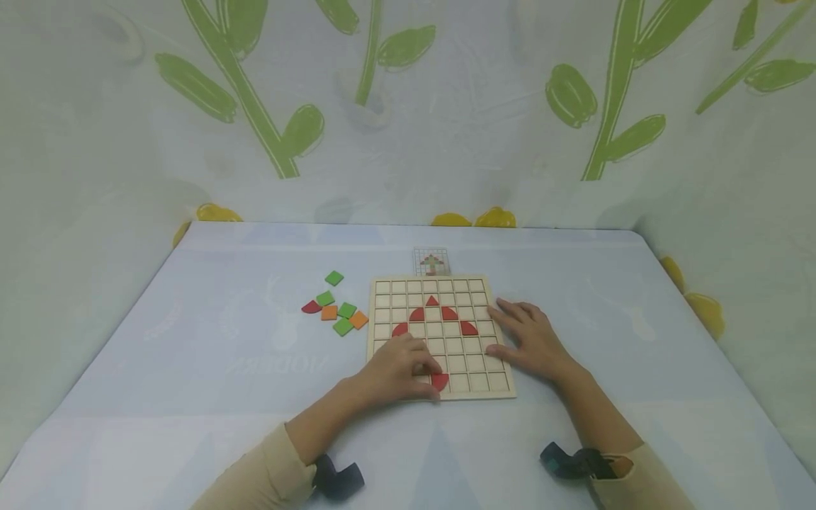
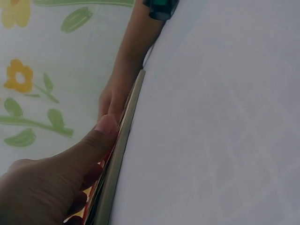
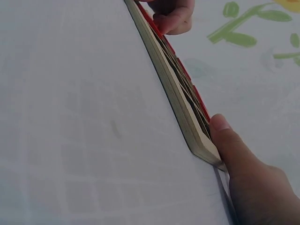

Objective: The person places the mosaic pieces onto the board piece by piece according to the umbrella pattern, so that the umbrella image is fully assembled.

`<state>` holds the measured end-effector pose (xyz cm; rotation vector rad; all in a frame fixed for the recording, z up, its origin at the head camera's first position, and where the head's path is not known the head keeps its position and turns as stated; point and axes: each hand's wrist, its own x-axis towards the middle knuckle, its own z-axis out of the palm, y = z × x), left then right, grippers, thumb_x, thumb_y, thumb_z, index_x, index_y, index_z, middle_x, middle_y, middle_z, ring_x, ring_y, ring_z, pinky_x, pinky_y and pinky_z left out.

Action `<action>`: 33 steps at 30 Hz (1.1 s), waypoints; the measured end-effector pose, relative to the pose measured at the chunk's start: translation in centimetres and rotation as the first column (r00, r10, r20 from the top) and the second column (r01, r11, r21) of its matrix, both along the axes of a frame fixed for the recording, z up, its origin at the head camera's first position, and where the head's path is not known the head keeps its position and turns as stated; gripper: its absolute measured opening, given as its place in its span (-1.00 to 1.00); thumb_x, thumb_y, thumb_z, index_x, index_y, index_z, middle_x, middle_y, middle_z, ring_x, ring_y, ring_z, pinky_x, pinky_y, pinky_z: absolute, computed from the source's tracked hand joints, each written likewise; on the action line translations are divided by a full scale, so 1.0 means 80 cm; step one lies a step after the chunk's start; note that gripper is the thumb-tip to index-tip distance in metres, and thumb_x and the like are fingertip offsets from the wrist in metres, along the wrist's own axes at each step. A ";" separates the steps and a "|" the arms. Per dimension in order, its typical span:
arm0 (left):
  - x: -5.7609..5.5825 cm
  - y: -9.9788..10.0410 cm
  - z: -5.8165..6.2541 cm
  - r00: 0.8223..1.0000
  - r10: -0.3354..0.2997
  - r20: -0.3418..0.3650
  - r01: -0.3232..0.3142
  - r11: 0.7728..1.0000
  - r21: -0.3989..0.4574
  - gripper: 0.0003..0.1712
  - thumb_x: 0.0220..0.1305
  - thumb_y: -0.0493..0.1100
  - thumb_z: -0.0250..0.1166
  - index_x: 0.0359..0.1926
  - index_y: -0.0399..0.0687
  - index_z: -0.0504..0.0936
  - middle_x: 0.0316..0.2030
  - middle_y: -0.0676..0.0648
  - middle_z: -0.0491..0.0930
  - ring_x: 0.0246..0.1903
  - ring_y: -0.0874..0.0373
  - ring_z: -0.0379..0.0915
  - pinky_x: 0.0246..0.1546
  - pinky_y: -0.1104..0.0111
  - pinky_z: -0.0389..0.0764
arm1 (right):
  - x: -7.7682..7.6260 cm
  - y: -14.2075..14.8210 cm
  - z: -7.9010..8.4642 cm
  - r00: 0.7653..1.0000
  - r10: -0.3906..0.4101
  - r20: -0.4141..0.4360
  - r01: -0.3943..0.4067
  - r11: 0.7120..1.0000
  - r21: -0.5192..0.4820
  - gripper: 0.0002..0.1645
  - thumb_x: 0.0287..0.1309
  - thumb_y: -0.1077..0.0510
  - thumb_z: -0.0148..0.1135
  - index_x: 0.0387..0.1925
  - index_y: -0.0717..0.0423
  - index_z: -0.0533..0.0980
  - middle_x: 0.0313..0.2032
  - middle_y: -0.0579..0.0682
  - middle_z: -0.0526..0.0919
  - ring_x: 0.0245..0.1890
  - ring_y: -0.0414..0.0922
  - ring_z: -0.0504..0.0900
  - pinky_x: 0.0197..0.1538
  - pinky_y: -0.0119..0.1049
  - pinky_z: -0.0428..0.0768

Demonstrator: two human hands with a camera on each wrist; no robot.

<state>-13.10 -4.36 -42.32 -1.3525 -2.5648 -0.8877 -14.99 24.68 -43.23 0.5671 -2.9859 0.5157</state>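
Your left hand (image 1: 397, 368) met red piece (image 1: 440, 382) at near edge of board (image 1: 475, 363)—pinch unclear; right hand (image 1: 530, 338) loose alongside. Finger drag risked skewing it.

1 pale table (image 1: 191, 397) amid whitish walls (image 1: 459, 142) with green stems (image 1: 245, 99), green leaves (image 1: 408, 46) and yellow flowers (image 1: 496, 217)

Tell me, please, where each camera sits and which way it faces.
Head: on the head, facing forward and down at the gridded board; left hand, right hand, forearms show.
Left wrist: on that wrist, looking edge-on at the board; left hand close, right hand beyond.
Right wrist: on that wrist, also edge-on; right hand close, left beyond.
These wrist views share board and hands.
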 end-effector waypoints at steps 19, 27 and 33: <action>-0.017 -0.026 0.016 0.922 0.052 0.384 -0.010 0.994 -0.108 -0.66 -0.07 0.11 0.48 -0.19 0.30 0.70 -0.31 0.31 0.46 -0.21 0.31 0.28 -0.18 0.41 0.39 | 0.000 0.000 0.001 1.000 0.003 -0.008 -0.003 1.000 -0.026 -0.09 0.00 -0.28 0.27 0.33 0.00 0.30 0.36 0.08 0.24 0.29 0.18 0.16 0.22 0.24 0.15; -0.031 -0.046 0.019 0.897 -0.001 0.442 0.037 0.997 -0.072 -0.61 -0.08 0.09 0.50 -0.15 0.24 0.70 -0.30 0.22 0.47 -0.19 0.28 0.27 -0.19 0.39 0.40 | 0.000 0.000 -0.002 1.000 -0.006 -0.004 0.006 1.000 -0.023 -0.08 -0.01 -0.29 0.28 0.34 -0.01 0.29 0.37 0.08 0.23 0.29 0.17 0.15 0.23 0.22 0.14; -0.038 -0.060 0.023 0.883 -0.019 0.470 0.044 0.998 -0.042 -0.60 -0.09 0.04 0.51 -0.14 0.20 0.70 -0.31 0.17 0.51 -0.19 0.25 0.29 -0.20 0.38 0.40 | -0.001 0.000 -0.004 1.000 -0.013 0.006 0.013 1.000 -0.008 -0.08 0.00 -0.29 0.26 0.35 -0.01 0.27 0.37 0.09 0.22 0.30 0.18 0.14 0.23 0.23 0.13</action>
